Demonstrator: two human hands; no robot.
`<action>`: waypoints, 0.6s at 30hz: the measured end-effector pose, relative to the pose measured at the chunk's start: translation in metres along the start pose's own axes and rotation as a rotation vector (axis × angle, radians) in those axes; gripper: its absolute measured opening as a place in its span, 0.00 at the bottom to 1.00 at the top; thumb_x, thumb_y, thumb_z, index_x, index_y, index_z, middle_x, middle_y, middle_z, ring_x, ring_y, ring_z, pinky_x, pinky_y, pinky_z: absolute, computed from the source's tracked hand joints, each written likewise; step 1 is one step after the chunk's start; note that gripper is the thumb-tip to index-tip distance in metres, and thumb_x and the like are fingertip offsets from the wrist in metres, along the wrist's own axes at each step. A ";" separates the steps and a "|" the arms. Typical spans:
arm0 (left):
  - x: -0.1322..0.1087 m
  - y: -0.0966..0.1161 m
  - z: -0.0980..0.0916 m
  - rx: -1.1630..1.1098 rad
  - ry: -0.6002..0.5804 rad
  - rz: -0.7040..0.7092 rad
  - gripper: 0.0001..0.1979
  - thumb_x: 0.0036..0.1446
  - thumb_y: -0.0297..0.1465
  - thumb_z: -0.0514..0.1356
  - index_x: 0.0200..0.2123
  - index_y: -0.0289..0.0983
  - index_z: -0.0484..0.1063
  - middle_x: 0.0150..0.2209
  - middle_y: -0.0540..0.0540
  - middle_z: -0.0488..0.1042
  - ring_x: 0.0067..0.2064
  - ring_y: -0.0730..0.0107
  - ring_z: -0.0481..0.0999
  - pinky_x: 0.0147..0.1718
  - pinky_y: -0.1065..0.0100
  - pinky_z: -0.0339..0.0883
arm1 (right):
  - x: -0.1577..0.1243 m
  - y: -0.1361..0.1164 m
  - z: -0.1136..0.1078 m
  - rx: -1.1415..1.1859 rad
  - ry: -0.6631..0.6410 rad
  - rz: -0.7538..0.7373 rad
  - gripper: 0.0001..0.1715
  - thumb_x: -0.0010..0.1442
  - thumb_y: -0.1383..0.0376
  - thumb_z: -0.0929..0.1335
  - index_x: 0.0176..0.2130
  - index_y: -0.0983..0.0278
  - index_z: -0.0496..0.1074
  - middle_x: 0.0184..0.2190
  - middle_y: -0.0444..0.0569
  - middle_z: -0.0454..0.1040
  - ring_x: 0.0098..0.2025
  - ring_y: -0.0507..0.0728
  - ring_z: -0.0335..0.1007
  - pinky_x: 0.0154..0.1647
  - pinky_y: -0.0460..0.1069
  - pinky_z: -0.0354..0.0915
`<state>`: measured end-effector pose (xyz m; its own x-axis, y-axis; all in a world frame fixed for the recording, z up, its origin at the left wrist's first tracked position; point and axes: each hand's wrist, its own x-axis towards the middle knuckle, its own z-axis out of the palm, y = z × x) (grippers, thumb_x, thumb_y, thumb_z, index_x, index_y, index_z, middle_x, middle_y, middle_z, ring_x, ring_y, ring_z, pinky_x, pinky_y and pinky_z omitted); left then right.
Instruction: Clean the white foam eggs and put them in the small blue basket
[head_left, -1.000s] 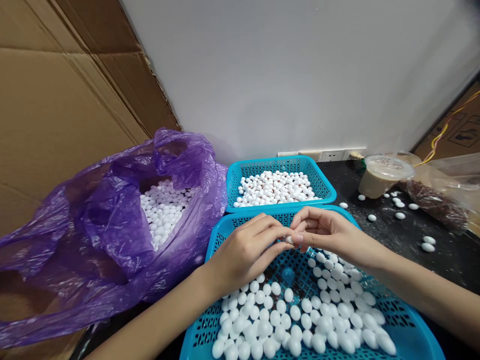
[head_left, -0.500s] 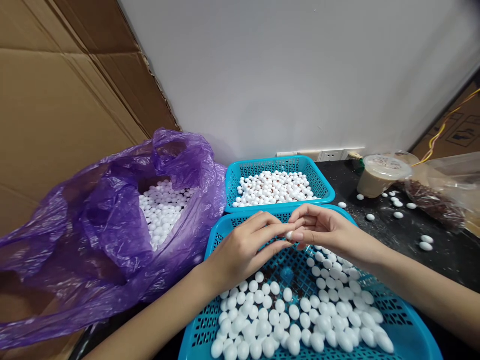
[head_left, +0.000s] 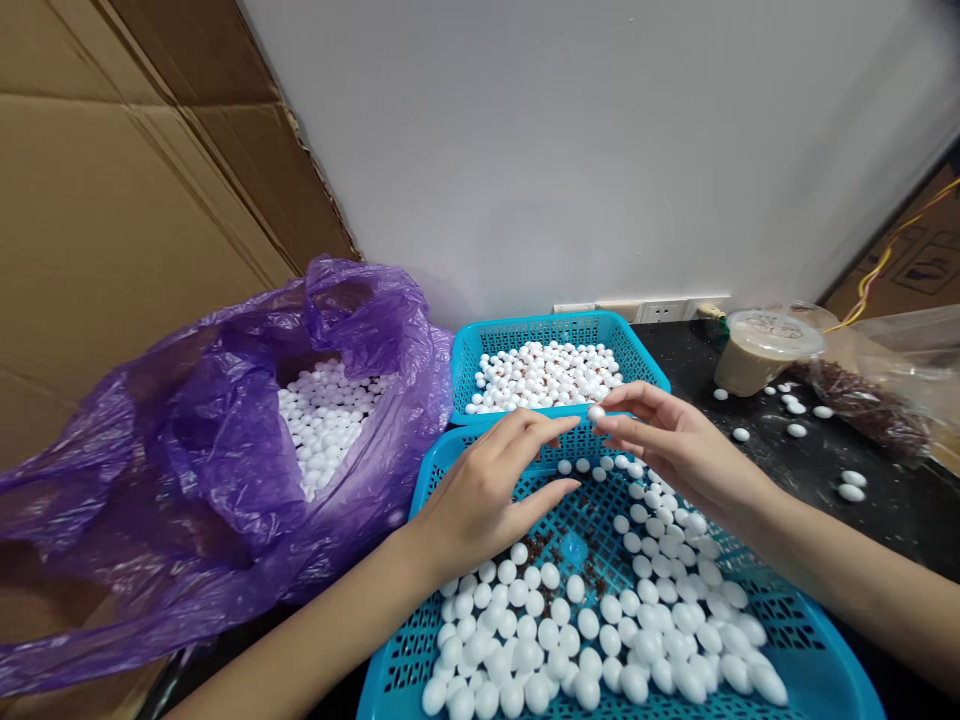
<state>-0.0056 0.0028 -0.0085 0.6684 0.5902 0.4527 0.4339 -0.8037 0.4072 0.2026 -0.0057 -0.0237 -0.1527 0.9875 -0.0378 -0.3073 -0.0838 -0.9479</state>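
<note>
While the right hand (head_left: 679, 440) pinches one white egg-shaped piece (head_left: 596, 413) between thumb and fingertips, the left hand (head_left: 484, 490) is bare and spread, thumb and fingers apart, nothing gripped. Clock centre = middle of the turquoise front basket (head_left: 840, 640). Held piece at 12 o'clock, in view against the far rim; left hand at 10-11 o'clock above the mesh, right hand at 1 o'clock, the two hands near each other, not touching.

Inside the front basket: heap of white pieces (head_left: 547, 637) from 4 to 8 o'clock, plus a band running up the 3 o'clock side and thinning out toward 12. Dark brown crumbs (head_left: 592, 578) on the mesh around the centre.

Rear basket (head_left: 540, 320), same turquoise, just beside the front one at 12 o'clock; white pieces in it, reddish-brown bits between. Purple plastic bag (head_left: 225, 440) at 9-10 o'clock, mouth open, more white pieces inside. Lidded plastic cup (head_left: 754, 370), beige contents, at 1 o'clock on the black table (head_left: 795, 520). Clear bag (head_left: 874, 415) with dark reddish-brown contents at 2 o'clock. Loose white pieces (head_left: 853, 492) on the table between 1 and 3 o'clock. Cardboard (head_left: 135, 230) at 10 o'clock.
</note>
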 end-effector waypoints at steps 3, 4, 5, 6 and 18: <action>0.000 0.000 0.001 0.003 0.009 -0.041 0.22 0.57 0.28 0.59 0.54 0.39 0.59 0.44 0.46 0.66 0.44 0.70 0.68 0.43 0.67 0.66 | 0.005 0.002 -0.004 0.094 0.082 -0.012 0.13 0.49 0.65 0.74 0.37 0.62 0.73 0.43 0.47 0.72 0.49 0.55 0.68 0.53 0.49 0.63; 0.001 0.000 0.001 0.003 0.008 -0.053 0.21 0.57 0.27 0.58 0.54 0.39 0.59 0.44 0.46 0.66 0.44 0.69 0.68 0.43 0.67 0.66 | 0.006 0.002 -0.005 0.117 0.082 -0.005 0.14 0.49 0.66 0.73 0.38 0.62 0.73 0.47 0.48 0.71 0.52 0.56 0.66 0.56 0.49 0.61; 0.001 0.000 0.001 0.004 0.007 -0.064 0.21 0.57 0.27 0.58 0.54 0.39 0.59 0.43 0.46 0.66 0.44 0.69 0.67 0.43 0.66 0.66 | 0.007 0.002 -0.005 0.133 0.080 0.002 0.15 0.50 0.65 0.73 0.40 0.62 0.74 0.50 0.48 0.70 0.55 0.57 0.63 0.58 0.50 0.59; 0.001 0.000 0.001 0.004 0.005 -0.075 0.21 0.57 0.28 0.58 0.54 0.39 0.59 0.43 0.46 0.66 0.44 0.69 0.67 0.43 0.66 0.66 | 0.007 0.002 -0.005 0.144 0.081 0.004 0.16 0.50 0.65 0.73 0.42 0.62 0.74 0.52 0.48 0.68 0.57 0.57 0.61 0.59 0.50 0.58; -0.003 -0.004 0.002 0.039 -0.382 -0.201 0.06 0.58 0.27 0.54 0.39 0.38 0.68 0.38 0.49 0.71 0.39 0.68 0.72 0.36 0.67 0.65 | 0.000 0.000 -0.002 -0.201 -0.170 0.007 0.08 0.55 0.62 0.69 0.36 0.62 0.71 0.36 0.47 0.71 0.38 0.53 0.69 0.36 0.49 0.67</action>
<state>-0.0086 0.0042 -0.0136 0.7406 0.6709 0.0378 0.5963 -0.6820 0.4234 0.2039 -0.0054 -0.0244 -0.3151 0.9490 -0.0075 -0.1154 -0.0461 -0.9922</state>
